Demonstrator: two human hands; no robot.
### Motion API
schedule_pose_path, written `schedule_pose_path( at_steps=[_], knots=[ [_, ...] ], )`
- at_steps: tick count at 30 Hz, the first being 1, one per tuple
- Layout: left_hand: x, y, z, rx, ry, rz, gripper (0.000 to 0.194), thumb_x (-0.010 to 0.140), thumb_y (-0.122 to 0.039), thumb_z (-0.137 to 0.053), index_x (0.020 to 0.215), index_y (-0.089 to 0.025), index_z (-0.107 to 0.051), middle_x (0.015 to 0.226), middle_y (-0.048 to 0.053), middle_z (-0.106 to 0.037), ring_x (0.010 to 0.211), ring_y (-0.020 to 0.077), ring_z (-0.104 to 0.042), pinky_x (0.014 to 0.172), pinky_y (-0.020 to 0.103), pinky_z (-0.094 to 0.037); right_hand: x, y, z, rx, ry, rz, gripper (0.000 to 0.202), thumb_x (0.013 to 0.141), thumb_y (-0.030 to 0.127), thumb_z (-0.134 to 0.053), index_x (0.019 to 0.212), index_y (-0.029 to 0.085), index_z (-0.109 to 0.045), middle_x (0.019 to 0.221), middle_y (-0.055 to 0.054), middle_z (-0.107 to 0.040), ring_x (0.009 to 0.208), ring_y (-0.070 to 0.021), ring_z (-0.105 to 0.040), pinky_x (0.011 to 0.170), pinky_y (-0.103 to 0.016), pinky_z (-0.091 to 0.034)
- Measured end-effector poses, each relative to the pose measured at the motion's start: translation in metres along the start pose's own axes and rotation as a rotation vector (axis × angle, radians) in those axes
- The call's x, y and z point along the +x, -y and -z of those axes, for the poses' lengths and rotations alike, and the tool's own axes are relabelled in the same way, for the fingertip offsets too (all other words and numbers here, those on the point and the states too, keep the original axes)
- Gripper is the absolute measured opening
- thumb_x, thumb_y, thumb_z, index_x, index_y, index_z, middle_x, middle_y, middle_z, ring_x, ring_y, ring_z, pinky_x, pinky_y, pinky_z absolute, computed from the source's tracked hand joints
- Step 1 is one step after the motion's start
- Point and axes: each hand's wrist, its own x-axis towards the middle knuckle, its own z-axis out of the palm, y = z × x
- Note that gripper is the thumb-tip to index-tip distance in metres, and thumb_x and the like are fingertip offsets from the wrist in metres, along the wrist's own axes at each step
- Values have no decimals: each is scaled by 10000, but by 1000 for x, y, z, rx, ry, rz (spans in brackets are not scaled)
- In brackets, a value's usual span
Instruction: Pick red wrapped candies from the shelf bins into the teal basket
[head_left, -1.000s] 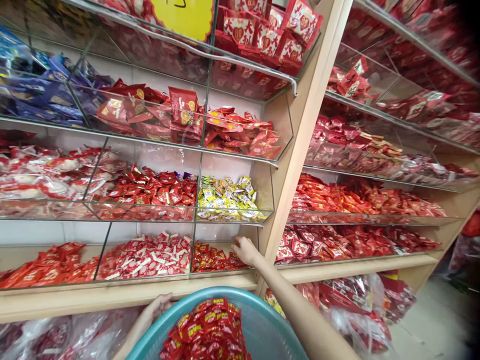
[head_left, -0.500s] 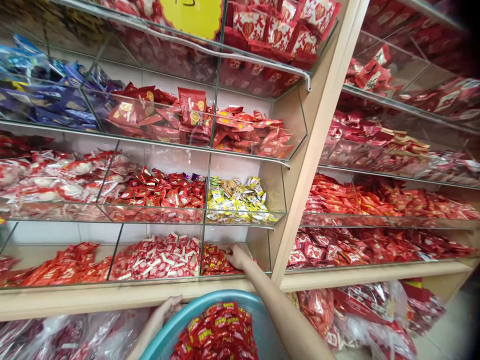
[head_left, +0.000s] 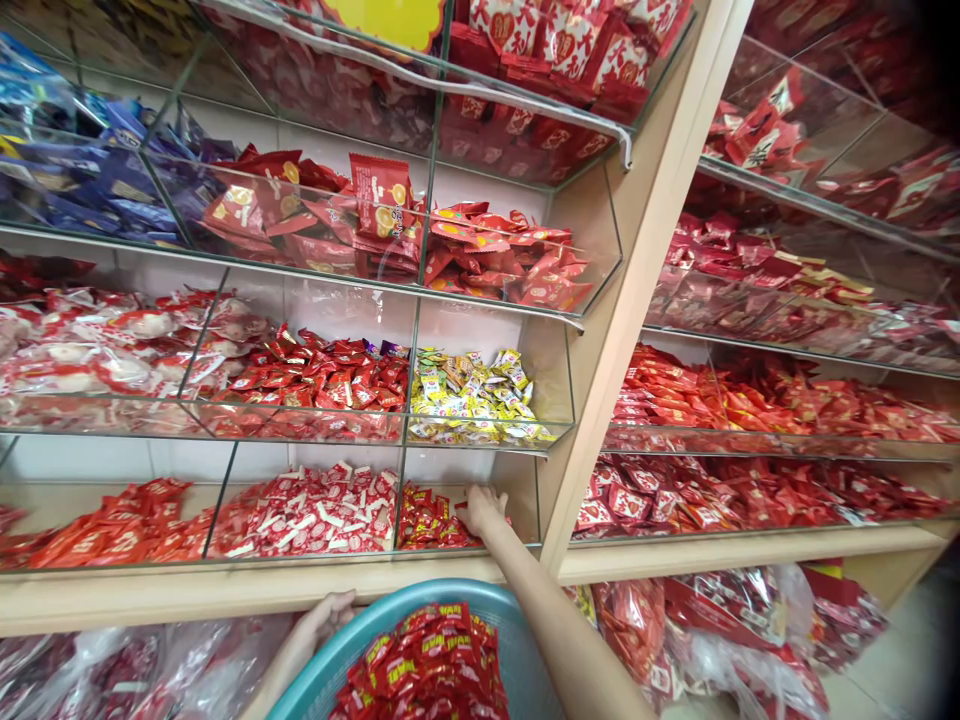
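My right hand (head_left: 485, 510) reaches into a bottom-shelf compartment and touches small red-and-yellow wrapped candies (head_left: 427, 518). Its fingers bend downward, and their tips are hidden, so whether it grips any candies cannot be told. Below, a teal plastic basket (head_left: 412, 592) holds a heap of similar red wrapped candies (head_left: 427, 665). At the basket's left side, my left hand (head_left: 330, 615) is closed against the outside of the rim, part of it hidden. My right forearm passes over the basket's right edge.
Glass dividers separate the bottom bins; red-and-white candies (head_left: 315, 510) lie just left. Above are yellow wrapped candies (head_left: 472, 395). A wooden upright (head_left: 600, 390) stands at right, a wooden ledge (head_left: 187, 592) runs in front, and plastic bags (head_left: 742, 650) lie below.
My right hand has shifted slightly to the right within the candy compartment. My left hand and the basket have moved a little left in view, as the camera has shifted slightly.
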Motion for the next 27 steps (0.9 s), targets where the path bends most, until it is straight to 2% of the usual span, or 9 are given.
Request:
schedule_pose_path(
  at_steps=[5, 11, 21, 27],
  knots=[
    [-14, -7, -15, 32, -36, -74, 374, 610, -441, -608, 369, -157, -577, 429, 37, -598, 383, 100, -482, 414, 181, -383, -1, -1, 3, 8, -3, -16, 341, 672, 263, -565, 1004, 185, -563, 1040, -118, -588, 1040, -277, -467, 824, -427, -290],
    [-33, -15, -32, -33, -32, -8, 342, 646, -411, -579, 424, -151, -575, 406, 17, -564, 371, 93, -463, 401, 178, -360, 0, -2, 2, 42, 21, 8, 357, 636, 259, -601, 985, 187, -570, 990, -114, -608, 1015, -276, -480, 819, -409, -282],
    [-26, -10, -25, -43, 24, -48, 351, 633, -410, -592, 407, -142, -575, 438, 27, -592, 400, 101, -490, 427, 181, -371, 3, -4, 0, 181, -62, 72, 428, 653, 270, -549, 1071, 203, -487, 987, -75, -591, 944, -242, -522, 785, -360, -307],
    [-30, -14, -27, -34, -7, -26, 342, 618, -406, -616, 454, -107, -582, 430, 45, -585, 372, 96, -481, 406, 172, -351, -7, -3, 14, 262, -166, 146, 433, 715, 220, -464, 1144, 197, -416, 1127, -83, -489, 915, -178, -530, 739, -254, -360]
  ],
)
